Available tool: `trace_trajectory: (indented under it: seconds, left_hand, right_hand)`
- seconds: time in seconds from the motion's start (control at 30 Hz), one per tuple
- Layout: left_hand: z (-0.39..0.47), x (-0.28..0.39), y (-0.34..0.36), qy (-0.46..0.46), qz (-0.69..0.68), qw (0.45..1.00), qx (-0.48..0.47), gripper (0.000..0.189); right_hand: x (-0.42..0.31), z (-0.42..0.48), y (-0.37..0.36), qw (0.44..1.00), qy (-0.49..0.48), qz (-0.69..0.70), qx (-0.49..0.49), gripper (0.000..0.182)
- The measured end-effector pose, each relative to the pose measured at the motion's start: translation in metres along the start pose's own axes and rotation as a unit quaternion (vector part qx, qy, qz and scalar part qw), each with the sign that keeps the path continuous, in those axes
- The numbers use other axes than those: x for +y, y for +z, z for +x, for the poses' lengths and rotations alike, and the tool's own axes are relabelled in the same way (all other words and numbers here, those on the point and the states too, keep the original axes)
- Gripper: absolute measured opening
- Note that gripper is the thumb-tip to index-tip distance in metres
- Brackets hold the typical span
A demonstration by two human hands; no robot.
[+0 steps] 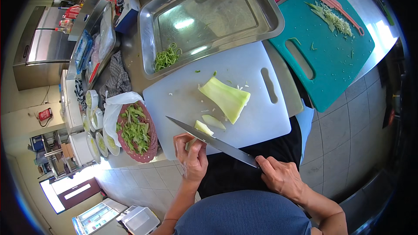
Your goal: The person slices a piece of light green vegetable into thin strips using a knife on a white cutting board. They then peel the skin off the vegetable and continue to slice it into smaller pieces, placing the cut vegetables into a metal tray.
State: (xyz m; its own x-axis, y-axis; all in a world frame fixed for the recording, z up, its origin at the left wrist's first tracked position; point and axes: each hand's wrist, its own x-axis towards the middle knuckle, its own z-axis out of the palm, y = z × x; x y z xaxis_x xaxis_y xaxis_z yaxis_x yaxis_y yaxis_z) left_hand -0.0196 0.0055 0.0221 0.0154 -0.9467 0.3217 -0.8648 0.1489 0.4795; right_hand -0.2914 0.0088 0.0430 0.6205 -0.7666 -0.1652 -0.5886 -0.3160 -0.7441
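My right hand [282, 176] is closed around the handle of a kitchen knife [225, 144], its long blade pointing up and left over the near edge of a white cutting board [173, 101]. At the blade's near side, my left hand [192, 156] holds a pale piece between its bent fingers, mostly hidden. Just beyond the blade lies a cut pale-green wedge [203, 128], with a thin slice [213, 122] beside it. Farther up the board rests a large peeled pale-green vegetable chunk [227, 98], with small scraps around it.
Behind the board stands a steel tray [212, 47] holding green curled strips [167, 57]. A pink perforated basket [150, 147] of green pieces is at left, near small bowls [97, 119]. At right, a teal board [339, 68] bears chopped bits and a pink-handled peeler-like tool [339, 8].
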Motion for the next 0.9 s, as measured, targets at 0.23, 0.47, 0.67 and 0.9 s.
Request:
trace_trajectory:
  seconds: [0.23,0.47,0.67,0.9]
  left_hand:
    - [0.002,-0.001,-0.001,0.025,0.005,1.000,-0.004,0.030]
    - [0.004,-0.001,0.000,0.027,0.005,1.000,-0.002,0.029]
    - [0.006,0.000,0.000,0.030,0.011,0.999,0.002,0.027]
    - [0.005,0.000,-0.001,0.026,0.011,1.000,-0.001,0.026]
  right_hand:
    - [-0.003,0.004,0.000,1.000,0.003,-0.002,0.008,0.041]
    - [-0.006,0.006,0.000,1.000,0.007,-0.010,0.002,0.041]
    - [-0.007,0.009,-0.001,1.000,0.000,-0.009,0.003,0.044]
    - [-0.011,0.015,-0.005,1.000,0.001,-0.014,-0.013,0.043]
